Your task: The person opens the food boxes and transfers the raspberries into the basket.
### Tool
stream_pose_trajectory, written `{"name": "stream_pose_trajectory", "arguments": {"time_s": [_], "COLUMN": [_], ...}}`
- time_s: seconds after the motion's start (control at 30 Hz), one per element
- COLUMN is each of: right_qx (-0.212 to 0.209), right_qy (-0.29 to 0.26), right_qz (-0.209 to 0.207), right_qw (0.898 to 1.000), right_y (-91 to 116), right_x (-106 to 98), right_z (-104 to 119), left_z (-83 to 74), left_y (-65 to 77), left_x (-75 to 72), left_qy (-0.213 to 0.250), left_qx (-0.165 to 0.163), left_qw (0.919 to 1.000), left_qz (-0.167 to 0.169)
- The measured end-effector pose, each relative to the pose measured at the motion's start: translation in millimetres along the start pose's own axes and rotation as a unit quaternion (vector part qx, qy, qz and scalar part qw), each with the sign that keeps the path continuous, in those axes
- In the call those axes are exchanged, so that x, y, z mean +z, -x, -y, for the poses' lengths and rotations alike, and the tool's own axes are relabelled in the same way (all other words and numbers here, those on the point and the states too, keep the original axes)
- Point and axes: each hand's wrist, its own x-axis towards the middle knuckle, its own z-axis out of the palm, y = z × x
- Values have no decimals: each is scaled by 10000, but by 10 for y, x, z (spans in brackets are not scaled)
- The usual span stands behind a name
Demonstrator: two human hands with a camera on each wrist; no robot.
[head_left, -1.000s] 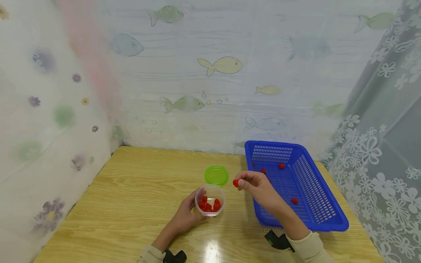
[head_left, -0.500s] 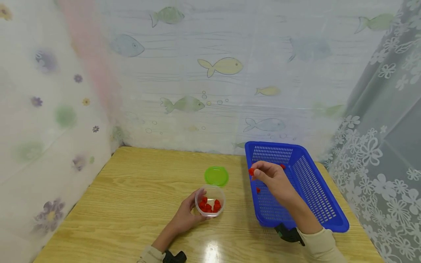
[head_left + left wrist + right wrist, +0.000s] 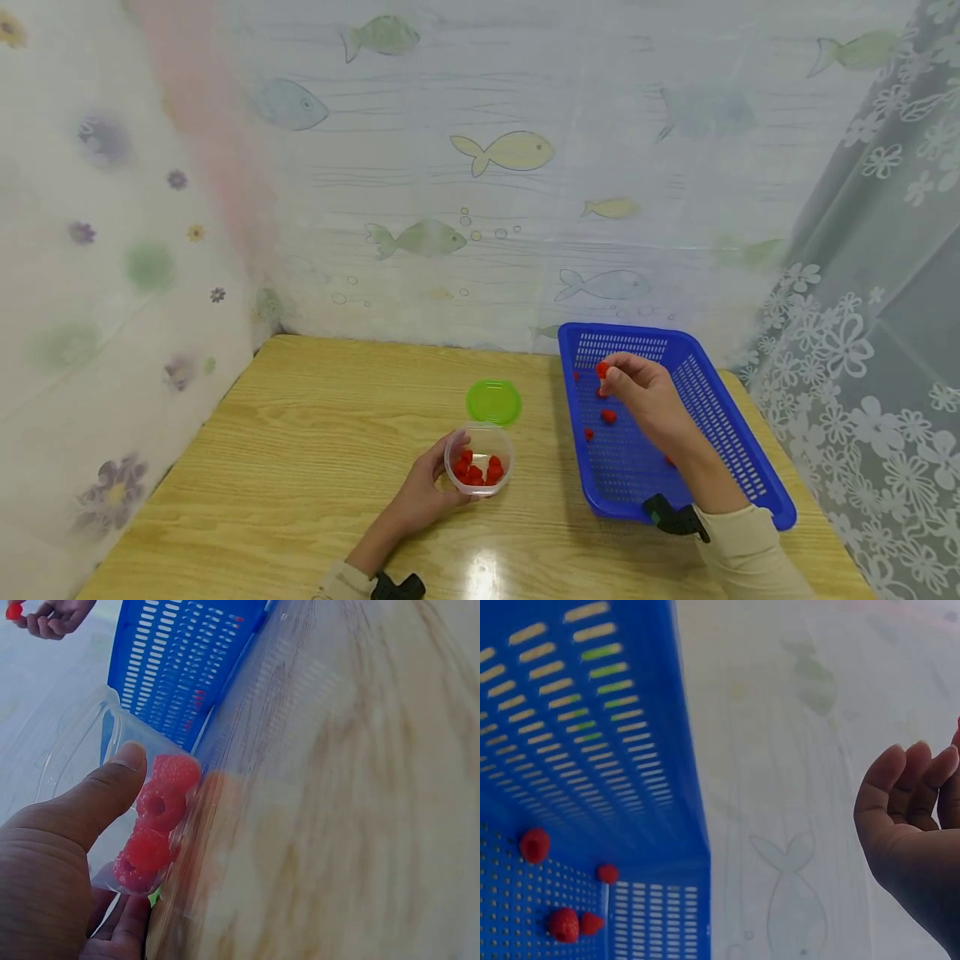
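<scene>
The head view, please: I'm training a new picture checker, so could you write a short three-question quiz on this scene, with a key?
1. Fill in the blank: The right hand pinches one ______ above the blue basket.
2. True or false: The green lid lies flat on the table, off the clear cup.
3. Multiple choice: What does the left hand hold?
A. The blue basket
B. The green lid
C. The clear cup

Key:
1. raspberry
2. True
3. C
</scene>
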Motion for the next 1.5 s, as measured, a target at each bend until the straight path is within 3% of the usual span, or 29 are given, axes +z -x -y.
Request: {"name": "stream_pose_trajectory", "arguments": {"time_s": [0.6, 0.9, 1.3, 1.5], "right_qx": [73, 383, 478, 566], "right_qy": [-586, -316, -331, -438], "right_qz": [-312, -464, -573, -642], "right_qw": [9978, 9977, 9967, 9954], "right_y": [-103, -142, -217, -254], "right_x": [-299, -439, -578, -633], "right_z": [-84, -135, -271, -317], "left_z": [-7, -27, -41, -25], "left_y": [7, 5, 24, 10], "left_x": [4, 8, 17, 15], "left_qy": [-7, -60, -32, -27], "left_qx": [73, -6, -172, -82], "left_qw": [10000, 10000, 9998, 9999], "left_qz": [-4, -30, -83, -56]}}
